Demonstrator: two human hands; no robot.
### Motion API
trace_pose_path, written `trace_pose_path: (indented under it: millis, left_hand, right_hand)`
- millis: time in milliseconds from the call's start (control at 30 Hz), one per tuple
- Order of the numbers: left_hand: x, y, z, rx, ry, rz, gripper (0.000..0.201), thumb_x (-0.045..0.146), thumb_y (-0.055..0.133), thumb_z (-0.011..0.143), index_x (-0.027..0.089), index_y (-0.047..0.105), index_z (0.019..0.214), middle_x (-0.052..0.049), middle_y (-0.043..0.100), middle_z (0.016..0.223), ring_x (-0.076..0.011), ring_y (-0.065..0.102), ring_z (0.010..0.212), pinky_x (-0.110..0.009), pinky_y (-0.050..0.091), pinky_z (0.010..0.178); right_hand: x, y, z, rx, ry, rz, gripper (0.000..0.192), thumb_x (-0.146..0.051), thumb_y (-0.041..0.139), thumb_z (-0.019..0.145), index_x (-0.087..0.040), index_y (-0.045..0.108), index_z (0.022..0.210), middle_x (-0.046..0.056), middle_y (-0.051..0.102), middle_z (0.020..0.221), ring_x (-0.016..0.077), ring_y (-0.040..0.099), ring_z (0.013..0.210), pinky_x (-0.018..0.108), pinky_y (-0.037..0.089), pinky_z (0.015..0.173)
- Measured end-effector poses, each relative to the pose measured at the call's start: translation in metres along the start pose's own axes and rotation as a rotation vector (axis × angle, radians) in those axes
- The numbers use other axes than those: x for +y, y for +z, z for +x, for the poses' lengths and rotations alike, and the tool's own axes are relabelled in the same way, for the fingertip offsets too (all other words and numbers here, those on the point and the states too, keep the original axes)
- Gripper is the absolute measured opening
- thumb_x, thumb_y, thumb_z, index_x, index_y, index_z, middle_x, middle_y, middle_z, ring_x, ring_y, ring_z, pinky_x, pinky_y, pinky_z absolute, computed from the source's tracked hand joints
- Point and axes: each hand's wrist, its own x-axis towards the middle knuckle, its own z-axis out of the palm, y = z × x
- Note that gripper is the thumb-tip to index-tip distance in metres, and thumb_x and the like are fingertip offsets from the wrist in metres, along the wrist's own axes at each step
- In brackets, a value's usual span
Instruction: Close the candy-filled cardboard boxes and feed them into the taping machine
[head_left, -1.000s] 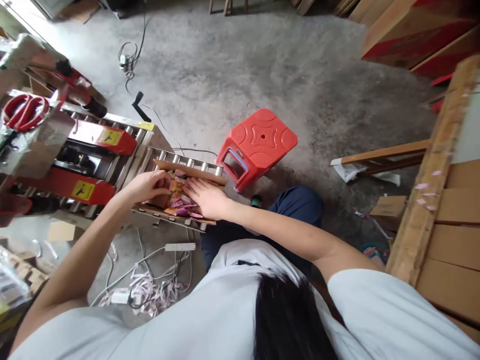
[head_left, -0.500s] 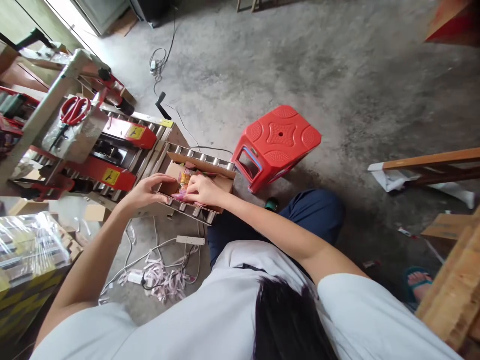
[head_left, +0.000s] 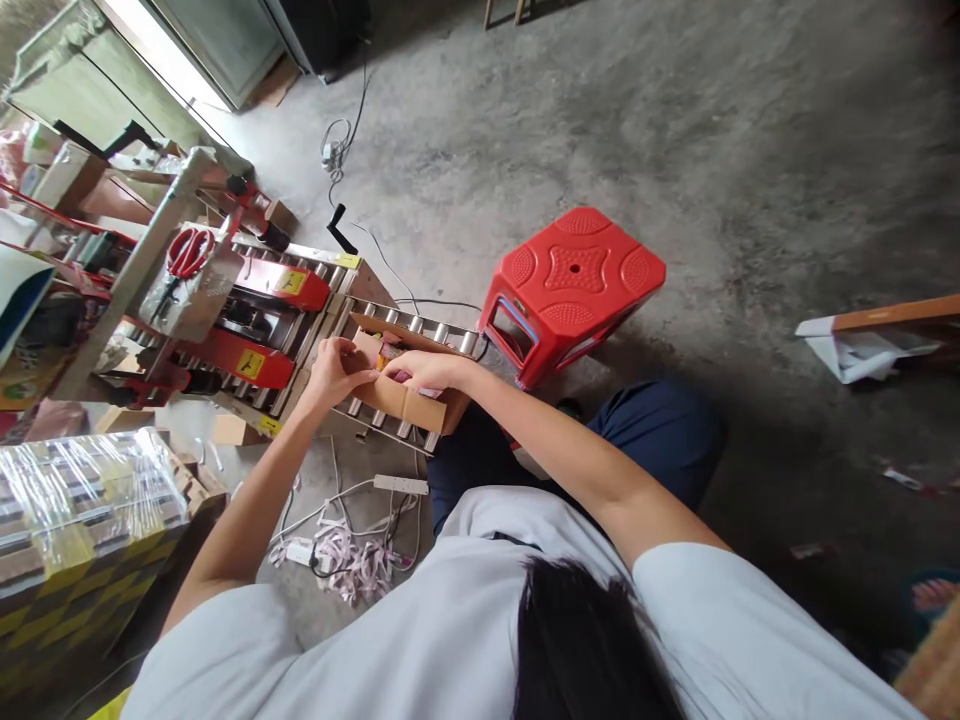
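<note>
A small cardboard box (head_left: 409,400) sits on the roller conveyor (head_left: 442,335) in front of me. My left hand (head_left: 335,368) grips the box's left flap and folds it inward. Over the top opening lies my right hand (head_left: 427,370), pressing a flap down. A little pink and yellow packaging (head_left: 390,352) still shows between the flaps; the rest of the contents is hidden.
A carton-sealing machine (head_left: 255,320) with red guards stands left of the box, red scissors (head_left: 189,250) on its plate. A red plastic stool (head_left: 577,285) is beyond on the right. Cables, a power strip (head_left: 401,485) and paper scraps lie on the floor. Wrapped cartons (head_left: 75,520) sit lower left.
My hands moved from lying on the packets inside the open box to folding its flaps shut, so most of the contents are now covered. My view shifted left.
</note>
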Motion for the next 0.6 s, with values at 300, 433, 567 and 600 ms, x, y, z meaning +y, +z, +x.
trace_pose_path:
  millis: [300, 433, 567, 600]
  left_hand:
    - [-0.015, 0.012, 0.002, -0.1, 0.036, 0.093, 0.107, 0.052, 0.086, 0.06, 0.022, 0.033, 0.148, -0.022, 0.026, 0.158, -0.0426, 0.025, 0.147, -0.06, 0.027, 0.116]
    - [-0.005, 0.017, -0.008, -0.045, 0.136, 0.153, 0.094, 0.034, 0.078, 0.073, 0.028, 0.029, 0.152, -0.017, 0.014, 0.165, -0.0416, 0.011, 0.151, -0.066, 0.018, 0.118]
    - [0.004, 0.023, -0.021, -0.054, 0.235, 0.099, 0.071, 0.024, 0.063, 0.085, 0.029, 0.035, 0.151, -0.012, 0.019, 0.164, -0.036, 0.013, 0.152, -0.064, 0.018, 0.12]
    - [0.007, 0.025, -0.025, -0.061, 0.264, 0.068, 0.064, 0.023, 0.057, 0.089, 0.028, 0.037, 0.15, -0.012, 0.025, 0.163, -0.0332, 0.018, 0.152, -0.061, 0.019, 0.121]
  right_hand:
    - [-0.012, 0.024, -0.018, 0.422, -0.082, -0.037, 0.028, -0.009, 0.052, 0.092, -0.015, 0.062, 0.118, 0.011, 0.062, 0.119, 0.0203, 0.06, 0.112, 0.034, 0.048, 0.098]
    - [-0.015, 0.027, -0.053, 0.535, 0.06, -0.15, 0.036, -0.019, 0.051, 0.097, -0.021, 0.056, 0.133, 0.011, 0.057, 0.127, 0.0213, 0.057, 0.117, 0.033, 0.048, 0.099]
    - [-0.018, 0.023, -0.061, 0.342, 0.335, -0.237, 0.029, -0.022, 0.045, 0.1, -0.02, 0.071, 0.112, 0.01, 0.064, 0.11, 0.0203, 0.063, 0.101, 0.028, 0.049, 0.086]
    - [-0.016, 0.021, -0.054, 0.309, 0.353, -0.221, 0.028, -0.022, 0.046, 0.099, -0.018, 0.073, 0.108, 0.01, 0.066, 0.108, 0.0202, 0.063, 0.099, 0.028, 0.048, 0.086]
